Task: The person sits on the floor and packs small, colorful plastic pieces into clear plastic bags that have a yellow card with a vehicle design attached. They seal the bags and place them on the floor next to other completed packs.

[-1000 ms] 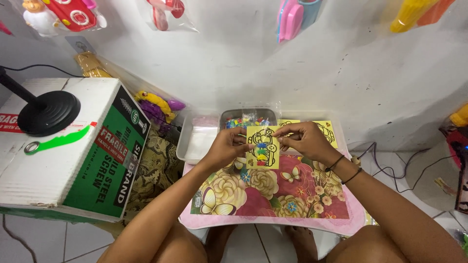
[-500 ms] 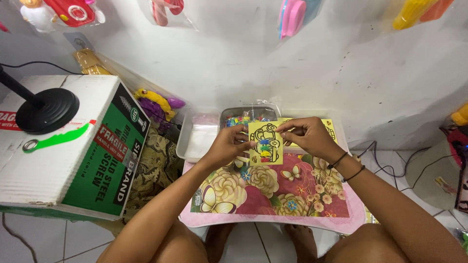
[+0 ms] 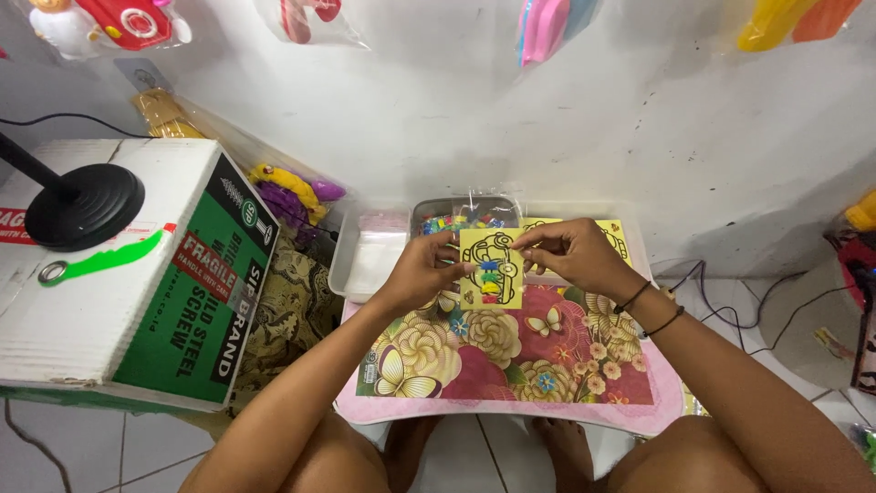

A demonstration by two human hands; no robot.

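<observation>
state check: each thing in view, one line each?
yellow card: held up over the tray, pinched by both hands
left hand: gripping the card's left edge
right hand: fingers at the card's top right
floral tray: flat on the lap
clear bin: open, no lid
cardboard box: closed, black lamp base on top

Access: open near edge, blocked left and rear.
Floral bench lies bare before both hands; cardboard box walls the left, clear tray and white wall close the rear.
</observation>
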